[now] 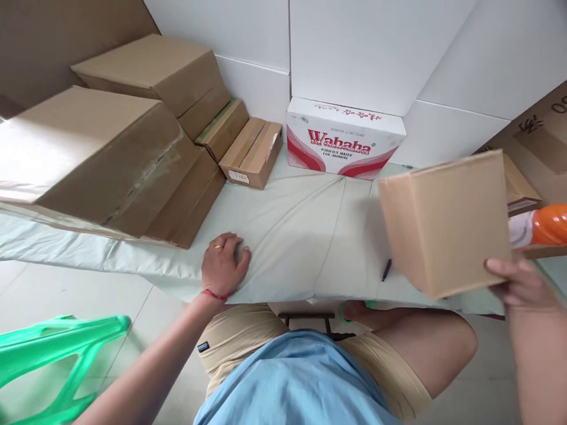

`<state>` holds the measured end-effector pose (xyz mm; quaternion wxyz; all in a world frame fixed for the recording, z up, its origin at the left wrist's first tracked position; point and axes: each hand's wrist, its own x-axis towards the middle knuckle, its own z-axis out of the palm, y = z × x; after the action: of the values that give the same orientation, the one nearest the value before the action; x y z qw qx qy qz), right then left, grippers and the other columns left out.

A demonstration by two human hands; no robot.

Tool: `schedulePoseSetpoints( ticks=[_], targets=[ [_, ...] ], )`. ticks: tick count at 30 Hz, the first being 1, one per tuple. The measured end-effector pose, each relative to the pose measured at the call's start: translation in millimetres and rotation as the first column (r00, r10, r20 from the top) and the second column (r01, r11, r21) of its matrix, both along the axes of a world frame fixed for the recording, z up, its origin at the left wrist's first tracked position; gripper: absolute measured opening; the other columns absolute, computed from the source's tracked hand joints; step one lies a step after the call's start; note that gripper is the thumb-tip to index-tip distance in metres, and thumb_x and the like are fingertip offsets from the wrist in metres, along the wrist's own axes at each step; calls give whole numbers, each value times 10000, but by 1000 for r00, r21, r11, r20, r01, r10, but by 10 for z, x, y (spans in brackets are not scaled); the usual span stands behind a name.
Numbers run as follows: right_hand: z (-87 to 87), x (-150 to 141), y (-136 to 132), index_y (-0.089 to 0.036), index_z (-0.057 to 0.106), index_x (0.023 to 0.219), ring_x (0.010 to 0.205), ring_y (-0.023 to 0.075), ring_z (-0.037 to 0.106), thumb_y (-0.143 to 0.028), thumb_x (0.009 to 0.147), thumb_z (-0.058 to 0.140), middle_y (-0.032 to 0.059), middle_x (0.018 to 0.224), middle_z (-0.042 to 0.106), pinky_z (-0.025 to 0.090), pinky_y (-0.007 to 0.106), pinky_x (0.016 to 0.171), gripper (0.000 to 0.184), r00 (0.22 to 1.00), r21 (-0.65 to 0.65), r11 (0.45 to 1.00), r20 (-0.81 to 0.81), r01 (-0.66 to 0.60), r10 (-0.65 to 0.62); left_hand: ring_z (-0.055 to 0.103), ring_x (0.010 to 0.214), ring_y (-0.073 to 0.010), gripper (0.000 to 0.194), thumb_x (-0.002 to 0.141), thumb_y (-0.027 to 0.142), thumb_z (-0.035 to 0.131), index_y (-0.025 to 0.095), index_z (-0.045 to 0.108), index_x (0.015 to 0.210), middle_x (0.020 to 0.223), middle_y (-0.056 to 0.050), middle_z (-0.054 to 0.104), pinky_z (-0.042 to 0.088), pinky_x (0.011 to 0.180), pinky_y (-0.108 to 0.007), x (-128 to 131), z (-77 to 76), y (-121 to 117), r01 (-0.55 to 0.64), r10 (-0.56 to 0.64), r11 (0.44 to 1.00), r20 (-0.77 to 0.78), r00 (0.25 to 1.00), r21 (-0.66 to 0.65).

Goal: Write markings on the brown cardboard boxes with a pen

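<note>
My right hand (518, 282) grips a plain brown cardboard box (460, 224) by its lower right corner, thumb on the near face. The box is tilted over the right part of the table; its far side is hidden. My left hand (225, 260) rests on the cloth-covered table (287, 236) near the front edge, palm down, fingers loosely bent and thumb apart. I see nothing held in it. Just left of the raised box, a black pen (387, 270) lies on the cloth.
Several cardboard boxes (172, 171) are stacked at the left, with a small taped box (252, 153) beside them. A white and red Wahaha carton (343, 141) stands against the wall. An orange-capped object (549, 225) is at the far right. A green stool (66, 354) stands at lower left.
</note>
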<state>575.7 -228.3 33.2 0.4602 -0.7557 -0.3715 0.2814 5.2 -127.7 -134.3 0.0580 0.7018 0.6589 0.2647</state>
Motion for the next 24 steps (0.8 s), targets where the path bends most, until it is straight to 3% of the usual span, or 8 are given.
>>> schedulePoseSetpoints(
  ticks=[2,4,7,9,13,18,21,24],
  targets=[
    [-333,-273,-286,-237,810,1026,980,406,791,-425,496,970,218,1153,795,620,523,789,585,958,-31,999,-285,-35,25,673,1220,-364,324,1003,443,543,175,651,1151,1217,-182,708,555,1087,-554,78,90,-151,-8,8,1000,150,989,2],
    [-667,-533,-562,-295,794,1152,942,408,792,-425,521,959,168,1113,805,632,529,753,666,931,-6,1000,-366,-3,1,662,1251,-333,375,1021,491,613,185,631,1238,1258,-157,675,554,1128,-543,233,256,-361,39,-23,999,411,911,-30],
    [-1030,-827,-847,-348,779,1211,994,399,796,-512,552,962,121,1111,826,662,523,807,703,908,21,998,-414,-63,66,557,1460,-324,545,1040,574,663,260,549,1470,1501,-157,542,570,1172,-514,527,596,-606,376,-157,921,791,592,-98],
    [-1137,-961,-898,-329,771,1248,1072,391,794,-567,597,957,123,1173,829,670,507,876,718,893,35,983,-414,-180,178,432,1590,-370,813,946,684,767,321,453,1601,1651,-168,426,539,1218,-541,684,801,-641,549,-180,831,890,420,-91],
    [-1085,-1103,-783,-288,663,1495,1371,379,693,-521,735,939,140,1502,715,615,480,1078,841,821,25,884,-361,-467,443,323,1654,-457,1256,729,745,932,362,284,1733,1808,-181,233,504,1231,-598,839,996,-488,707,-173,693,919,353,-141],
    [-851,-1141,-706,-336,503,1671,1572,388,518,-639,844,848,113,1723,516,519,515,1221,946,783,9,817,-278,-577,557,528,1482,-419,889,731,597,962,237,649,1481,1540,-161,606,422,1286,-564,904,922,-417,691,-145,693,900,411,-204],
    [-732,-1233,-699,-375,499,1680,1659,394,387,-786,935,636,77,1799,402,454,536,1283,861,809,138,857,-286,-496,514,652,1325,-385,808,758,643,923,238,673,1411,1439,-132,698,566,1101,-478,931,835,-516,630,234,706,946,223,-323],
    [-691,-1379,-593,-414,583,1604,1621,414,443,-731,882,752,68,1747,480,509,538,1232,806,836,220,872,-258,-436,484,668,1318,-361,765,826,719,846,256,656,1405,1437,-130,713,613,981,-423,949,790,-626,605,502,691,865,-9,-395]
  ],
)
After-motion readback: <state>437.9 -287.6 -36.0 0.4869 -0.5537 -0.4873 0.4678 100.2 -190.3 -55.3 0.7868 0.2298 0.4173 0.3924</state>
